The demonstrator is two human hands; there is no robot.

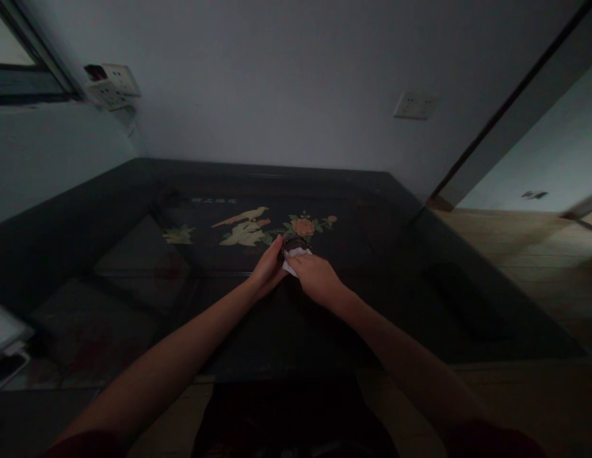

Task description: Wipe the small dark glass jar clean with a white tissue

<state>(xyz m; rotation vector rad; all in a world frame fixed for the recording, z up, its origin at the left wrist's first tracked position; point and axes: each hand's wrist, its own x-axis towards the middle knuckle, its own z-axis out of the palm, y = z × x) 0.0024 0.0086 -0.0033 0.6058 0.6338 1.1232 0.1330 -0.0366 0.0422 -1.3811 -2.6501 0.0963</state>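
Above the dark table, my left hand [267, 266] is closed around the side of a small dark rounded object [296, 241] with a curved, shiny rim. Its exact kind is too dim to make out. My right hand [319, 278] pinches a crumpled white tissue [290, 266] against the near side of that object. The hands almost meet, and the fingers hide much of what they hold.
The glossy dark table [305, 337] bears a bird-and-flower picture [248, 228] and stands against the wall. A black flat object [462, 299] lies at its right. Wall sockets [416, 105] are behind; a white object [4, 327] juts in at left.
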